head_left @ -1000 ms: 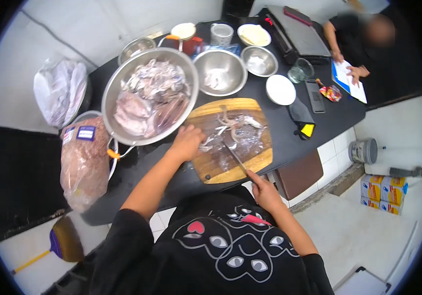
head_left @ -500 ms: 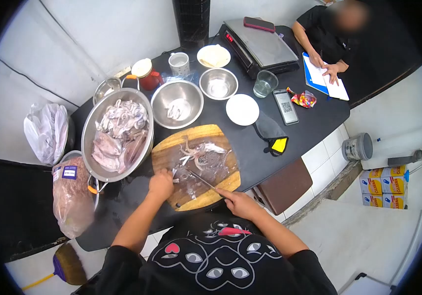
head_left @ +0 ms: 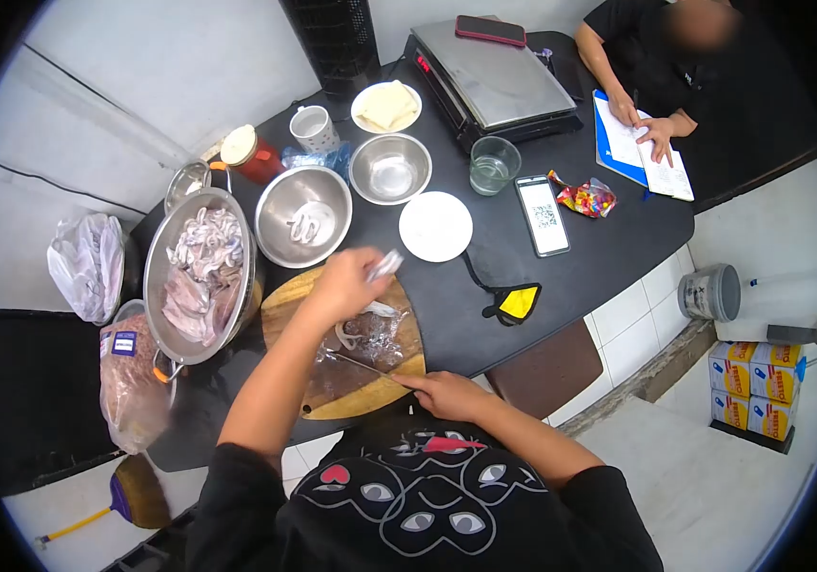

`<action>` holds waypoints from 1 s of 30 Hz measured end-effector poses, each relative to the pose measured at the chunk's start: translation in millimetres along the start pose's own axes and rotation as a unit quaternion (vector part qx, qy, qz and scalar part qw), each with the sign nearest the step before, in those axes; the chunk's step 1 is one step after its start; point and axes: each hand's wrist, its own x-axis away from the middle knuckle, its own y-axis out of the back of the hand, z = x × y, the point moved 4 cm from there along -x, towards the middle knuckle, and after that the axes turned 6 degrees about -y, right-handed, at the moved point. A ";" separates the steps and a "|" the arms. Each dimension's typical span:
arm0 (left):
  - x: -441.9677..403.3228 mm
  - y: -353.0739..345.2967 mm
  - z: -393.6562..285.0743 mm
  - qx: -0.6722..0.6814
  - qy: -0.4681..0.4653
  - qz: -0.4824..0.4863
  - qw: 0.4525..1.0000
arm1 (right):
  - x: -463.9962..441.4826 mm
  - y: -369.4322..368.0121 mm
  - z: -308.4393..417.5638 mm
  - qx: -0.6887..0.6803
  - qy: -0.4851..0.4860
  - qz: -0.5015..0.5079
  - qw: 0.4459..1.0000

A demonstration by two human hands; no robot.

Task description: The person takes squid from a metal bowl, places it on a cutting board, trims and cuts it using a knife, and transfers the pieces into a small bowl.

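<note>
My left hand (head_left: 349, 278) is raised above the far part of the wooden cutting board (head_left: 365, 402), its fingers closed on a whitish squid piece (head_left: 386, 265), slightly blurred. The knife (head_left: 359, 363) is in my right hand (head_left: 444, 394) at the board's near right side, its blade lying low across the board and pointing left. Squid tentacles (head_left: 351, 336) and wet translucent scraps rest on the board behind the blade. Left of the board, a large metal pot holds squid (head_left: 201, 276). A steel bowl (head_left: 280, 240) with a few pale squid pieces stands beyond my left hand.
Behind the board are a second steel bowl (head_left: 363, 181), a white plate (head_left: 435, 227), a glass (head_left: 494, 167), a phone (head_left: 543, 217) and a scale (head_left: 499, 81). A bag of minced meat (head_left: 132, 391) sits at left. At the far right, a person writes on paper.
My left hand has lifted from the board's left edge and moved forward and right with the squid piece. The knife stays low on the board. The camera view has shifted slightly.
</note>
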 end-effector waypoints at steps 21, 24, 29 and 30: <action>60.3 19.6 119.5 0.007 0.006 -0.040 0.999 | 62.9 32.3 10.3 -0.106 -0.101 -0.105 0.984; 64.5 5.9 113.1 -0.041 -0.042 0.018 0.998 | 69.5 27.0 21.2 -0.125 -0.160 -0.115 0.972; 53.5 -20.4 99.2 -0.157 -0.037 0.024 0.987 | 71.3 9.1 34.4 -0.126 -0.141 -0.178 0.966; 53.9 -23.6 95.4 -0.200 -0.021 0.031 0.979 | 71.0 4.6 35.5 -0.121 -0.146 -0.178 0.966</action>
